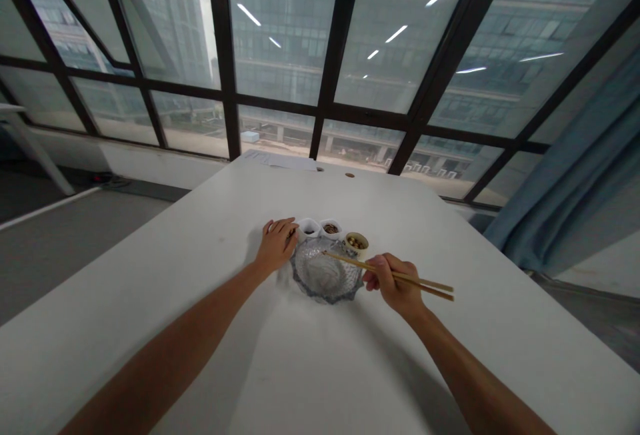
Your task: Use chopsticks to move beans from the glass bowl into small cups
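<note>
My right hand (397, 282) is closed around a pair of wooden chopsticks (423, 283). Their tips are together above a clear, scallop-edged glass bowl (327, 296); whether they pinch anything is too small to tell. My left hand (277, 243) rests at the glass bowl's left side, fingers stretched out by a small white dish (309, 227) with dark bits in it. Beside that dish is a second white dish (331, 228) holding brownish pieces. A yellowish cup (357, 244) with round, nut-like pieces stands at the glass bowl's upper right.
All of this stands on a long white table (210, 328). Sheets of paper (285, 160) and a small brown round object (349, 175) lie at its far end, in front of large dark-framed windows. A blue curtain (565, 175) hangs at the right.
</note>
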A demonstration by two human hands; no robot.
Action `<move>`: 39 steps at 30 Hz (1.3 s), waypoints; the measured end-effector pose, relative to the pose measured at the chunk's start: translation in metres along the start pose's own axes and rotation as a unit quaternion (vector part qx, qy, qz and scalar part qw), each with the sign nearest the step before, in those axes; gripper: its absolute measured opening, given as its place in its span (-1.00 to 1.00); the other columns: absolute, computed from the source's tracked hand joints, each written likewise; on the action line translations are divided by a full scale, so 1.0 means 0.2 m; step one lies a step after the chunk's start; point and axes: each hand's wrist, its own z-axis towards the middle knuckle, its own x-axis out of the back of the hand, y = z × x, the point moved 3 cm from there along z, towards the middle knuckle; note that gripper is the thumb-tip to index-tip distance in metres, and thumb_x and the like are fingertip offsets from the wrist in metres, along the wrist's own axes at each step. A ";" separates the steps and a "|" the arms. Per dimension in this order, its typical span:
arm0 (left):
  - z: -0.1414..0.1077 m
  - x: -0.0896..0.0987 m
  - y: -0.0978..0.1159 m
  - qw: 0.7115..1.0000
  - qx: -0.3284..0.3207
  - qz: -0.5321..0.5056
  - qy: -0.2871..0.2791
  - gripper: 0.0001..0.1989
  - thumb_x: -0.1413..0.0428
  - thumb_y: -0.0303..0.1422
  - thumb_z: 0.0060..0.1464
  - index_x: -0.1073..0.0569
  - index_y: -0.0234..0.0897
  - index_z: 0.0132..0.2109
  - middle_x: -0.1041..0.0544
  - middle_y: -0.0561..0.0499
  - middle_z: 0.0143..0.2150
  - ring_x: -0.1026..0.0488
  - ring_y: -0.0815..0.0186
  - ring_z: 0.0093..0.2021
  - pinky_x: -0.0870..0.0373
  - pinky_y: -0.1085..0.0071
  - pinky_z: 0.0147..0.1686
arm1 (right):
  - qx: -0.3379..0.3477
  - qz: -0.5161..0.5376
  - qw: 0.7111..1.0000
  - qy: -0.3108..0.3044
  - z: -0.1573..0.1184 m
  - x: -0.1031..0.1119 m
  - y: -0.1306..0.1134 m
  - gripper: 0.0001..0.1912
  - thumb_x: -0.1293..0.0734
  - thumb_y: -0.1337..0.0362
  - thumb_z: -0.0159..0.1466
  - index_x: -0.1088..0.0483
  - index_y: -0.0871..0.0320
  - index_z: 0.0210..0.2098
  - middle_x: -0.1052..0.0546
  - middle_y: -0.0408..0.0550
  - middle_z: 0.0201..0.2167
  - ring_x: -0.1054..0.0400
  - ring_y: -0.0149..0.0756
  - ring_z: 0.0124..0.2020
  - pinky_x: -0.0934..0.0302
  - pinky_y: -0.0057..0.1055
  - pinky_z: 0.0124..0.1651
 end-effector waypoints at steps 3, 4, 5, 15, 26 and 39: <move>0.04 -0.01 0.02 0.999 0.023 0.024 -0.026 -0.70 0.04 -0.24 0.26 -0.37 -0.13 0.10 -0.47 -0.08 0.19 -0.35 0.18 0.22 0.09 0.00 0.33 | 0.089 -0.068 0.992 0.059 -0.09 0.08 -0.06 -0.53 -0.13 0.08 0.45 -0.44 0.12 -0.47 -0.55 -0.15 -0.66 -0.41 -0.41 -0.72 -0.31 -0.51 -0.62; 0.07 -0.01 0.03 0.998 0.030 0.036 -0.038 -0.66 0.01 -0.20 0.24 -0.35 -0.14 0.12 -0.49 -0.10 0.16 -0.35 0.15 0.21 0.11 -0.04 0.34 | 0.138 -0.103 0.982 0.071 -0.12 0.11 -0.09 -0.56 -0.13 0.12 0.45 -0.46 0.11 -0.45 -0.55 -0.17 -0.66 -0.43 -0.41 -0.70 -0.33 -0.51 -0.58; 0.09 -0.02 0.04 0.997 0.036 0.049 -0.051 -0.61 -0.02 -0.17 0.22 -0.34 -0.16 0.14 -0.51 -0.13 0.13 -0.36 0.10 0.21 0.13 -0.08 0.33 | 0.192 -0.138 0.969 0.077 -0.14 0.13 -0.12 -0.59 -0.14 0.15 0.45 -0.47 0.10 -0.43 -0.55 -0.18 -0.67 -0.45 -0.40 -0.68 -0.35 -0.50 -0.54; 0.28 -0.08 0.09 0.985 0.065 0.104 -0.118 -0.40 -0.19 -0.10 0.05 -0.27 -0.19 0.18 -0.58 -0.15 0.00 -0.46 0.01 0.08 -0.04 -0.08 0.25 | 0.189 -0.075 0.973 0.113 -0.18 0.17 -0.15 -0.66 -0.19 0.21 0.43 -0.48 0.13 -0.41 -0.55 -0.15 -0.66 -0.42 -0.38 -0.70 -0.32 -0.48 -0.60; 0.20 0.01 0.08 0.995 -0.090 0.044 0.022 -0.34 -0.29 -0.22 -0.01 -0.28 -0.17 0.22 -0.47 -0.12 0.11 -0.39 0.05 0.08 -0.25 0.08 0.19 | -0.096 0.229 0.939 0.237 0.01 0.10 -0.06 -0.44 -0.29 -0.23 0.23 -0.38 0.19 -0.49 -0.47 -0.12 -0.74 -0.27 -0.39 -0.82 -0.14 -0.48 -0.79; 0.22 0.01 0.07 0.997 -0.057 0.052 -0.004 -0.41 -0.27 -0.19 0.01 -0.33 -0.21 0.17 -0.50 -0.13 0.10 -0.40 0.06 0.09 -0.18 0.10 0.23 | -0.028 -0.059 0.996 -0.062 0.08 0.03 -0.07 -0.42 -0.13 -0.13 0.38 -0.34 0.13 -0.57 -0.41 -0.15 -0.70 -0.28 -0.42 -0.70 -0.13 -0.51 -0.66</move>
